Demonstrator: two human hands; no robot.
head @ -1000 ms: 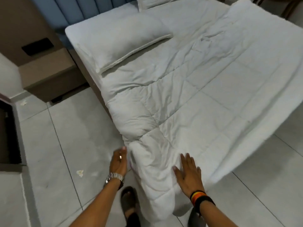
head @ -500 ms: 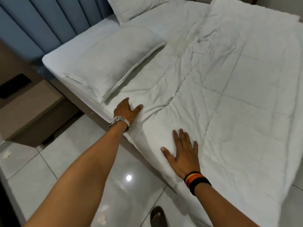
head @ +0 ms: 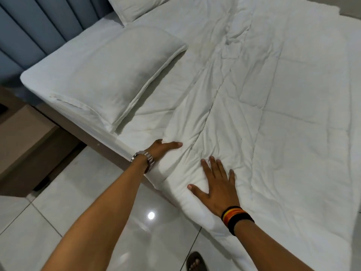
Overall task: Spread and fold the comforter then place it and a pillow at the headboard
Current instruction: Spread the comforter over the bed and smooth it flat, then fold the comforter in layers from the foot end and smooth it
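Comforter (head: 273,114) covers most of the bed (head: 39,79) — a white quilted spread lying flat across the mattress, with a rumpled ridge of creases running from the near edge up toward the headboard (head: 39,30), and its lower corner hanging past the bed's side toward the tiled floor (head: 58,222). Blue padded panels make up that headboard, at the upper left. A white pillow (head: 121,75) lies on the bare sheet just beside the comforter's left edge, close to the headboard; a second pillow (head: 134,6) shows partly at the top, further along the headboard. A brown nightstand (head: 25,137) stands on the floor left of the bed.

Right hand (head: 216,184) lies palm down on the comforter near the bed's edge, fingers straight and spread, pressing the cloth flat; a black, yellow and red wristband (head: 236,216) circles that wrist. Left hand (head: 164,147) rests at the comforter's left edge where it meets the sheet, thumb laid out over the fabric — its fingertips are tucked under a fold, so I cannot tell whether the grip is closed on the cloth. A metal watch (head: 144,157) sits on the left wrist. A sandalled foot (head: 195,263) shows at the bottom.
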